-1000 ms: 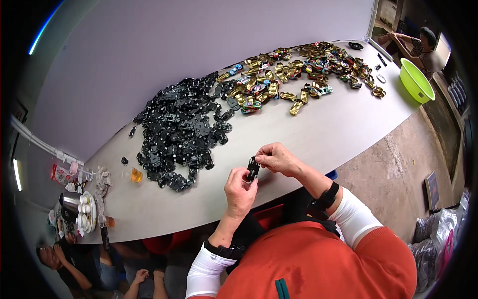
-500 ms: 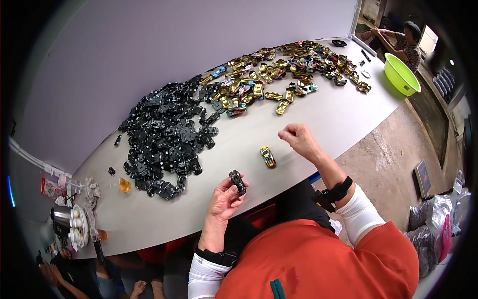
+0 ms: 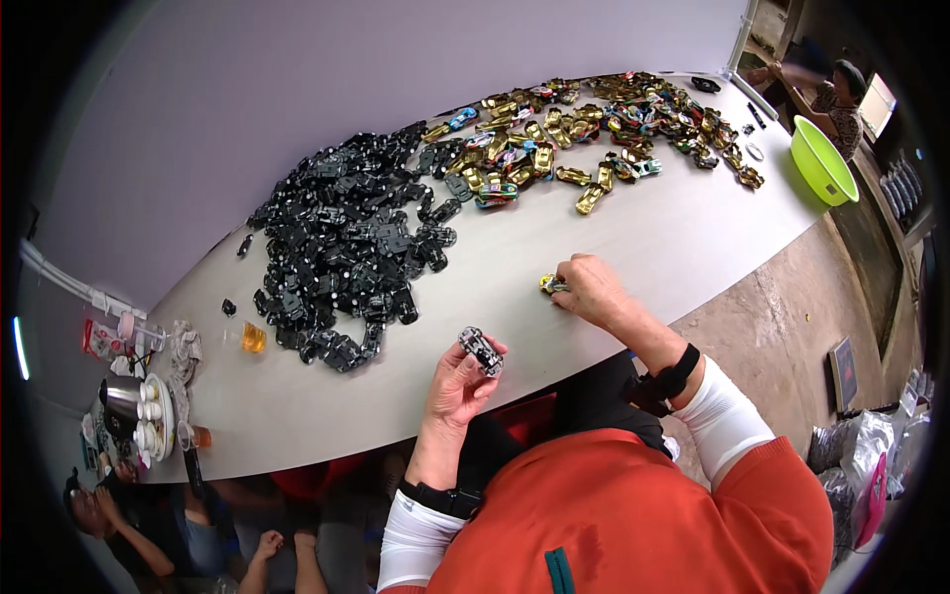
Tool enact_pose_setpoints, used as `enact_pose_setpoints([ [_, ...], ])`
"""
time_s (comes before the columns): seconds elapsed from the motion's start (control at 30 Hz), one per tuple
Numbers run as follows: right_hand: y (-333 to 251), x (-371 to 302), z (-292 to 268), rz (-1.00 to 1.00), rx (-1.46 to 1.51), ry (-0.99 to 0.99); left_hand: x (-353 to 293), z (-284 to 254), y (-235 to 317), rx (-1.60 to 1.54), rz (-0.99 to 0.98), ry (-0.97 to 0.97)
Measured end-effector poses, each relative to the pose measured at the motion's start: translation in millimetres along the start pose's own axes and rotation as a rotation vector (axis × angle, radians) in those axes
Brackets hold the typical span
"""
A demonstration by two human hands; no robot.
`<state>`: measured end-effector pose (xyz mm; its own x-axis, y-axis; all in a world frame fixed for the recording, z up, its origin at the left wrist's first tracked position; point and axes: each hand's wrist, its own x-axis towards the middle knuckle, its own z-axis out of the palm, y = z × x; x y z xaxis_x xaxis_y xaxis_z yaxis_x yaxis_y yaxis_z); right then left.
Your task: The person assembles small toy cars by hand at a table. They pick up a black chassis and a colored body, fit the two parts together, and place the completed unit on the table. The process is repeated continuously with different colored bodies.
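Note:
Between the thumb and fingers of my left hand (image 3: 461,388) is a black toy car chassis (image 3: 481,350), held just above the table's front edge. My right hand (image 3: 594,291) has its fingers closed on a yellow toy car body (image 3: 553,284) at the tabletop; most of that body is hidden under the fingers. A large heap of black toy car chassis (image 3: 341,233) lies left of centre. Beyond and to the right spreads a pile of gold and coloured toy car bodies (image 3: 520,163).
A lime-green basin (image 3: 823,163) sits at the table's right end. At the left end are a tray of white cups (image 3: 153,421), a metal kettle (image 3: 121,404), a cloth (image 3: 185,351) and a cup of amber liquid (image 3: 253,338). Other people sit at the lower left and far right.
My right hand has come down onto the yellow car body and closed on it. The chassis in my left hand has turned. The whole view has shifted slightly.

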<state>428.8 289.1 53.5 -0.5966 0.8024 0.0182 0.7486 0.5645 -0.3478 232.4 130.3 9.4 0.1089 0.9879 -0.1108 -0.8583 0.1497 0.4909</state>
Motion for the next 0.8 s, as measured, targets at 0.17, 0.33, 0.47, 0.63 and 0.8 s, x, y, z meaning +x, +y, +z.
enact_pose_setpoints([
  [0.17, -23, -16, -7, -0.003, 0.937, -0.048, 2, 1, -4, 0.043, 0.096, -0.019],
  [0.33, -58, -46, -11, 0.071, 1.330, -0.211, 6, 13, -3, 0.129, 0.185, 0.057],
  [0.47, -60, -49, -6, -0.010, 1.292, -0.155, 6, 14, -3, 0.165, 0.205, 0.069],
  [0.63, -61, -50, -5, -0.052, 1.174, -0.089, 7, 25, -4, 0.195, 0.207, 0.099],
  [0.8, -61, -51, -5, -0.124, 1.066, -0.041, 7, 26, -6, 0.254, 0.226, 0.125],
])
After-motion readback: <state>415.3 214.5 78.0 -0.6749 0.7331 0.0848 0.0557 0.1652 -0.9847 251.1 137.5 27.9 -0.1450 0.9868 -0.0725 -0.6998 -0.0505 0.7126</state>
